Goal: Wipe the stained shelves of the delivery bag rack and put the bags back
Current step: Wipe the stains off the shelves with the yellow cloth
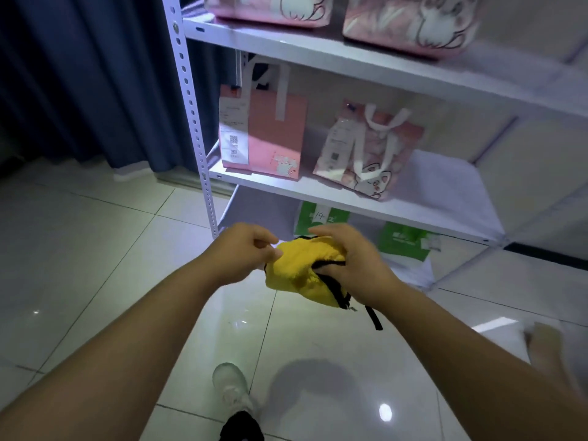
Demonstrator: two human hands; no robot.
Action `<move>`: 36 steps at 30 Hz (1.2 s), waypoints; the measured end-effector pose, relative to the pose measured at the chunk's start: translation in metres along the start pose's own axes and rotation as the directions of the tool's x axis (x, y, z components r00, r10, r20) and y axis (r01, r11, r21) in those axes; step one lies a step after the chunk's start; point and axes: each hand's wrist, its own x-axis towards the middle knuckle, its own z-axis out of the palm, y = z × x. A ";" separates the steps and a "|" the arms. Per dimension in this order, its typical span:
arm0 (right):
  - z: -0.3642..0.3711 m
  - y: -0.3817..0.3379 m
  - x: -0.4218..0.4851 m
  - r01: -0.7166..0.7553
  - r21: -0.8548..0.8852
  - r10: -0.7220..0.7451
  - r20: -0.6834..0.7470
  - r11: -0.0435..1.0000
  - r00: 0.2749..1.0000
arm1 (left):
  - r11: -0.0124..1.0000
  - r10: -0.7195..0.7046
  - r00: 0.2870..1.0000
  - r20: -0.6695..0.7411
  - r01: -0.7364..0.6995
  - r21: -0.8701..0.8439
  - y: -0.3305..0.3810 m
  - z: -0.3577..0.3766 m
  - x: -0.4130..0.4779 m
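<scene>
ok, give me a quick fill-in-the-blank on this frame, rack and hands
1. The left hand and right hand hold a ____ cloth with black trim.
2. The middle shelf carries ____ pink bags.
3. The bag marked 14 is ____.
4. The curtain beside the rack is ____.
Missing: yellow; two; green; blue.

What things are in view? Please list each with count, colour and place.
rack: one, white, ahead
cartoon-print bags: two, pink, top shelf
paper bag: one, pink, middle shelf, left
cat-print bag: one, pink and white, middle shelf, right
green bags: two, green and white, bottom shelf
curtain: one, dark blue, left of rack
floor: one, white tiles, below
cloth: one, yellow with black trim, between the hands
shoe: one, white, on floor
left hand: one, pinches the cloth's left edge
right hand: one, grips the cloth's right side
</scene>
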 end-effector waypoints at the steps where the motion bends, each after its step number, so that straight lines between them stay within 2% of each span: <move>1: -0.006 -0.002 -0.012 -0.029 -0.015 0.029 -0.016 0.999 0.999 | 1.000 0.020 1.000 0.019 -0.020 0.006 0.008 0.004 -0.009; 3: -0.017 -0.008 -0.032 -0.110 -0.037 0.108 -0.047 0.993 0.993 | 0.999 0.049 0.999 0.022 -0.049 0.003 0.021 0.011 -0.027; 7: -0.038 -0.024 -0.060 -0.233 -0.107 0.227 -0.058 0.967 0.972 | 0.998 0.046 0.993 -0.108 -0.050 -0.037 0.040 0.018 -0.058; 11: -0.050 -0.045 -0.085 -0.191 -0.016 0.191 0.020 0.981 0.981 | 0.992 0.113 0.979 -0.171 -0.119 -0.029 0.055 0.010 -0.083; 17: -0.057 -0.090 -0.102 -0.112 0.046 0.113 -0.020 0.993 0.993 | 0.975 0.160 0.982 -0.102 -0.174 -0.141 0.063 -0.026 -0.112; 20: -0.054 -0.111 -0.108 -0.083 0.023 0.083 -0.036 0.996 0.996 | 0.961 0.213 0.970 -0.122 -0.230 -0.152 0.066 -0.041 -0.127; 23: -0.043 -0.132 -0.117 -0.095 0.050 0.098 -0.063 0.994 0.993 | 0.942 0.245 0.953 -0.177 -0.277 -0.189 0.067 -0.053 -0.144; 26: -0.035 -0.148 -0.127 -0.112 0.067 0.119 -0.100 0.991 0.988 | 0.945 0.253 0.939 -0.235 -0.292 -0.147 0.065 -0.061 -0.156; 33: -0.028 -0.174 -0.146 -0.156 0.124 0.169 -0.105 0.980 0.980 | 0.933 0.286 0.925 -0.251 -0.328 -0.148 0.061 -0.074 -0.177; 36: -0.032 -0.185 -0.151 -0.201 0.307 0.227 -0.048 0.930 0.973 | 0.919 0.312 0.910 -0.271 -0.362 -0.158 0.065 -0.075 -0.185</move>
